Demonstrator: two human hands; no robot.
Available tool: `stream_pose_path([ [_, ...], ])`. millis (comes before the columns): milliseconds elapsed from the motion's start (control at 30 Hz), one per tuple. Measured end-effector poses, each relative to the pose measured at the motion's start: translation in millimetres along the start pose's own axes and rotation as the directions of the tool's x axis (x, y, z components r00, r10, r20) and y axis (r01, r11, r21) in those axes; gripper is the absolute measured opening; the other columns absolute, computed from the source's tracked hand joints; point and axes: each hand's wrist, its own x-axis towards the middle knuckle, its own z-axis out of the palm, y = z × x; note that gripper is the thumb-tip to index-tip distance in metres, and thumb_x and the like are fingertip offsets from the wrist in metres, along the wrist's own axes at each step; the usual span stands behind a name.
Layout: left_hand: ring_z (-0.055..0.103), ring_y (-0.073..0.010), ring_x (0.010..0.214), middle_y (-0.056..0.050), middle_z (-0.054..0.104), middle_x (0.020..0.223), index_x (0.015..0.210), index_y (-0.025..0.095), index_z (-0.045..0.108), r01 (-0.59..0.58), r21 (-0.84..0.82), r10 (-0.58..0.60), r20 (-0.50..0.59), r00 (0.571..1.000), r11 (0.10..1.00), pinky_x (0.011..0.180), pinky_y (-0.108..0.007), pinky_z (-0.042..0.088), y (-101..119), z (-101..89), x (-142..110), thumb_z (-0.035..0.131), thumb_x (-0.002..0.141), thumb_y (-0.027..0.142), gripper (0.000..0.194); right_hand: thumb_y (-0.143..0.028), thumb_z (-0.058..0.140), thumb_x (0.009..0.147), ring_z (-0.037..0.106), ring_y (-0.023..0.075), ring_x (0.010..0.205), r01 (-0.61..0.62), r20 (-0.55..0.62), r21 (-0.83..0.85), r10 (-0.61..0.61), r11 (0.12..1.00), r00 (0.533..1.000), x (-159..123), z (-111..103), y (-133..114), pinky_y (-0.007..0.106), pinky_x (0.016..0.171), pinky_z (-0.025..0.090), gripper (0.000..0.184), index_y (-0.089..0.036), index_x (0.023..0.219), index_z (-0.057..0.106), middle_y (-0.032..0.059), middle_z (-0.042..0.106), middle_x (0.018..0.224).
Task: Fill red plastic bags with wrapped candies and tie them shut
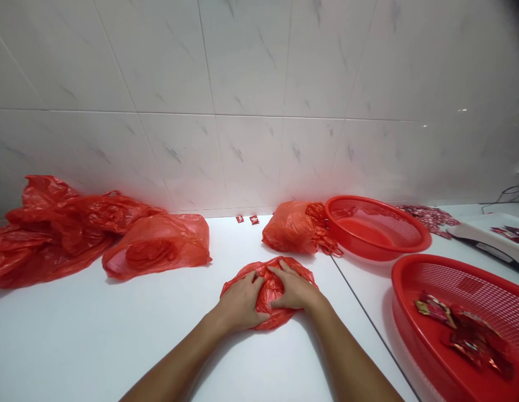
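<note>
Loosely spread fingers are lying over plastic here; the left hand is touching the left side of a crumpled red bag, and the right hand is covering its right side; neither is clenching, though whether the fingertips are pinching a fold, I cannot tell. That bag is sitting just below the centre of the frame, on the white table; farther up, a bulging red bag is resting beside a red basket; two small packets are lying near the wall; another basket is filling the lower right, wrapped pieces inside. For clean work, both palms should be staying low and bearing evenly from either side; digging fingertips would probably be stretching or tearing such thin film; flat, patient pressure looks safer.
</note>
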Motion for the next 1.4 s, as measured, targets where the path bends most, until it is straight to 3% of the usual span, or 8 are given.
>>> stream_pose_path([
  [233, 0.069, -0.0247, 0.107, -0.004, 0.071, 0.122, 0.116, 0.029, 0.067, 0.025, -0.141, -0.045, -0.144, 0.988, 0.99, 0.091, -0.038, 0.054, -23, -3.2, 12, 0.061, 0.097, 0.046, 0.027, -0.031, 0.081, 0.072, 0.052, 0.0354, 0.145, -0.02, 0.069, -0.074, 0.025, 0.997, 0.997, -7, -9, 3, 0.047, 0.111, 0.049, 0.098, -0.029, 0.163, 0.043, 0.0135, 0.029, 0.173],
  [333, 0.068, -0.0214, 0.104, -0.004, 0.071, 0.116, 0.109, 0.026, 0.068, 0.097, -0.141, -0.123, -0.191, 0.974, 0.985, 0.092, -0.038, 0.053, -34, 1.5, 19, 0.039, 0.106, 0.03, 0.029, -0.025, 0.074, 0.08, 0.056, 0.0347, 0.142, 0.015, -0.054, -0.087, -0.02, 0.996, 0.998, -11, -4, -8, 0.046, 0.111, 0.05, 0.077, -0.021, 0.155, 0.055, 0.0175, 0.041, 0.166],
  [533, 0.068, -0.0222, 0.098, -0.005, 0.07, 0.115, 0.104, 0.023, 0.067, 0.167, -0.114, -0.189, -0.218, 0.958, 0.979, 0.075, -0.033, 0.051, -42, 11.1, 23, 0.054, 0.096, 0.025, 0.015, -0.02, 0.053, 0.098, 0.068, 0.0252, 0.124, 0.33, -0.368, 0.001, -0.306, 0.944, 0.878, -7, 6, -38, 0.04, 0.11, 0.052, 0.038, -0.019, 0.128, 0.076, 0.011, 0.073, 0.133],
  [767, 0.064, -0.0183, 0.08, 0.001, 0.067, 0.086, 0.083, 0.024, 0.055, 0.149, -0.125, -0.18, -0.29, 0.94, 0.981, 0.069, -0.031, 0.048, -42, 9.5, 29, 0.05, 0.08, 0.007, 0.018, -0.037, 0.072, 0.086, 0.048, 0.0352, 0.148, 0.017, -0.087, 0.013, -0.016, 1.0, 0.996, 0, 8, -29, 0.047, 0.117, 0.046, 0.075, -0.023, 0.157, 0.053, 0.0152, 0.04, 0.167],
  [1000, 0.065, -0.023, 0.102, -0.006, 0.069, 0.108, 0.099, 0.022, 0.06, 0.026, -0.063, -0.05, -0.428, 0.902, 0.998, 0.087, -0.037, 0.054, -25, 5.6, 25, 0.048, 0.078, 0.004, 0.03, -0.047, 0.078, 0.078, 0.039, 0.0396, 0.154, -0.091, 0.21, -0.042, 0.098, 0.995, 0.973, -12, -7, -26, 0.054, 0.119, 0.04, 0.113, -0.035, 0.171, 0.015, 0.0148, 0.02, 0.175],
  [1200, 0.07, -0.0175, 0.085, -0.005, 0.075, 0.102, 0.099, 0.022, 0.067, -0.501, 0.253, 0.543, -0.584, 0.603, 0.828, 0.078, -0.032, 0.056, 21, 17.7, 6, 0.057, 0.088, 0.004, 0.024, -0.043, 0.08, 0.076, 0.038, 0.0358, 0.155, -0.034, 0.231, -0.038, 0.042, 0.999, 0.972, -6, -8, -23, 0.048, 0.119, 0.04, 0.108, -0.029, 0.169, 0.028, 0.0151, 0.029, 0.173],
  [1267, 0.071, -0.0157, 0.084, -0.005, 0.076, 0.106, 0.105, 0.022, 0.069, -0.533, 0.23, 0.565, -0.522, 0.639, 0.814, 0.072, -0.028, 0.056, 27, 23.3, 5, 0.055, 0.091, 0.004, 0.027, -0.038, 0.083, 0.072, 0.043, 0.0345, 0.151, 0.024, 0.234, -0.017, -0.02, 1.0, 0.972, -5, -9, -21, 0.044, 0.116, 0.043, 0.103, -0.028, 0.164, 0.039, 0.0134, 0.043, 0.166],
  [1400, 0.068, -0.0268, 0.116, -0.011, 0.073, 0.126, 0.119, 0.02, 0.072, -0.151, 0.238, 0.236, -0.388, 0.891, 0.96, 0.097, -0.042, 0.056, 13, 25.0, 14, 0.053, 0.092, 0.008, 0.035, -0.039, 0.082, 0.073, 0.056, 0.036, 0.141, -0.024, 0.211, -0.029, 0.03, 0.999, 0.977, -8, -14, -17, 0.046, 0.108, 0.05, 0.104, -0.032, 0.166, 0.035, 0.0136, 0.045, 0.165],
])
